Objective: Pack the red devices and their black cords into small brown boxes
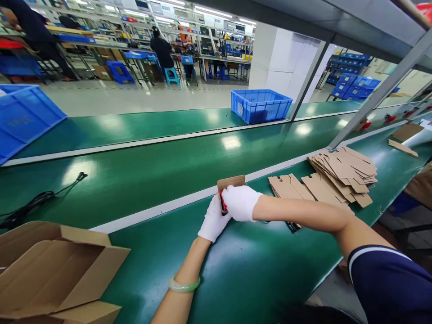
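Observation:
Both of my hands wear white gloves and meet at a small brown cardboard box (231, 183) near the white strip of the green bench. My right hand (240, 202) is closed over the box's right side and front. My left hand (213, 221) grips it from below and the left. A red item (222, 201) shows between my hands, inside or against the box. A green bangle (184, 285) sits on my left wrist. Flat cardboard blanks (340, 173) lie in a spread stack just right of my hands.
A large open cardboard carton (57, 270) stands at the near left. A black cable (37, 200) lies on the green conveyor belt (151, 166). Blue crates (259, 105) (20, 117) stand behind it. Metal frame posts (378, 96) rise at right. People work at far benches.

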Motion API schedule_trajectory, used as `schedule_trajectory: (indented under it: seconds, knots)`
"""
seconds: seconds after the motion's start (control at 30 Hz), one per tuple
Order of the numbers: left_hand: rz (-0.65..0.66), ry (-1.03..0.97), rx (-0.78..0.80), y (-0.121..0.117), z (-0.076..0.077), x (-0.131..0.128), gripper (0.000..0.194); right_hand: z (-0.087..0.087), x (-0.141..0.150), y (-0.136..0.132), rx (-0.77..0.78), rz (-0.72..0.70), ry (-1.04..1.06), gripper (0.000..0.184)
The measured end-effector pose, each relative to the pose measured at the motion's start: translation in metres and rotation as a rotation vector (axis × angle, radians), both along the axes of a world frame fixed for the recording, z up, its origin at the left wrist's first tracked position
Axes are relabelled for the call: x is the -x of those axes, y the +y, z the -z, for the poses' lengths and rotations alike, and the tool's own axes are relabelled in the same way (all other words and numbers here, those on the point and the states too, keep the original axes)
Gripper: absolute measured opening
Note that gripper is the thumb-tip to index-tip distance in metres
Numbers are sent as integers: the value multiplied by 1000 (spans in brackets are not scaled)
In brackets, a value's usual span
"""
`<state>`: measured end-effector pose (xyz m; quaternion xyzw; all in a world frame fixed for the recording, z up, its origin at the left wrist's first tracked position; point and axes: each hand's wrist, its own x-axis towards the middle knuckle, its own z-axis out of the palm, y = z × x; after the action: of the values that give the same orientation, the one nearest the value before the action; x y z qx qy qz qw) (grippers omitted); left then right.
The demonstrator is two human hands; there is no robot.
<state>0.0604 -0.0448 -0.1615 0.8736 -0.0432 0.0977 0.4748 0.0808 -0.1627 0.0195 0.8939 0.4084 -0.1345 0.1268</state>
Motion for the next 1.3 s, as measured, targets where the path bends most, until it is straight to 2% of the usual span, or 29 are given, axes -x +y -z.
schedule_trajectory:
  seconds: [0.1, 0.17, 0.47, 0.57, 0.67, 0.73, 0.77, 0.8, 0.87, 0.9, 0.97, 1.03, 1.1, 1.17, 1.23, 1.3]
  knots:
    - [-17, 20, -18, 1, -1, 1, 76, 12, 10, -25, -131, -98, -126, 34]
    - [-2, -8, -41, 1, 0, 1, 74, 18, 13, -32, -165, -148, -130, 31]
    - [-2, -138, -117, -2, 8, -4, 61, 39, 5, -7, -69, -94, -23, 42]
    - [37, -193, -142, -2, 11, -4, 72, 48, -3, -15, -179, -145, -18, 40]
    - [-3, -119, -174, 1, 10, 1, 76, 55, -8, -40, -373, -224, 47, 28]
    - [-43, -91, -213, 4, 4, 8, 78, 63, -5, -65, -518, -176, 36, 20]
    - [-51, -129, -235, 6, -1, 13, 80, 68, -2, -79, -563, -83, -5, 20]
    - [-60, -203, -247, 6, -7, 18, 82, 75, 2, -94, -567, 46, -57, 21]
    - [-97, -405, -239, 4, -24, 28, 81, 89, 9, -120, -478, 292, -127, 27]
    - [-111, -500, -222, 0, -34, 32, 79, 96, 13, -130, -420, 363, -127, 31]
    - [-71, -637, -216, -15, -54, 39, 72, 109, 20, -143, -340, 387, -90, 34]
    - [66, -694, -285, -37, -70, 44, 65, 116, 28, -147, -322, 369, -68, 24]
    - [212, -670, -402, -60, -78, 48, 58, 113, 37, -149, -310, 360, -47, 19]
    - [283, -576, -513, -79, -77, 51, 55, 101, 46, -153, -297, 355, -25, 17]
    - [293, -490, -554, -92, -71, 56, 61, 82, 56, -162, -345, 357, 19, 10]
    - [244, -460, -482, -100, -64, 61, 72, 62, 65, -171, -498, 358, 74, 4]
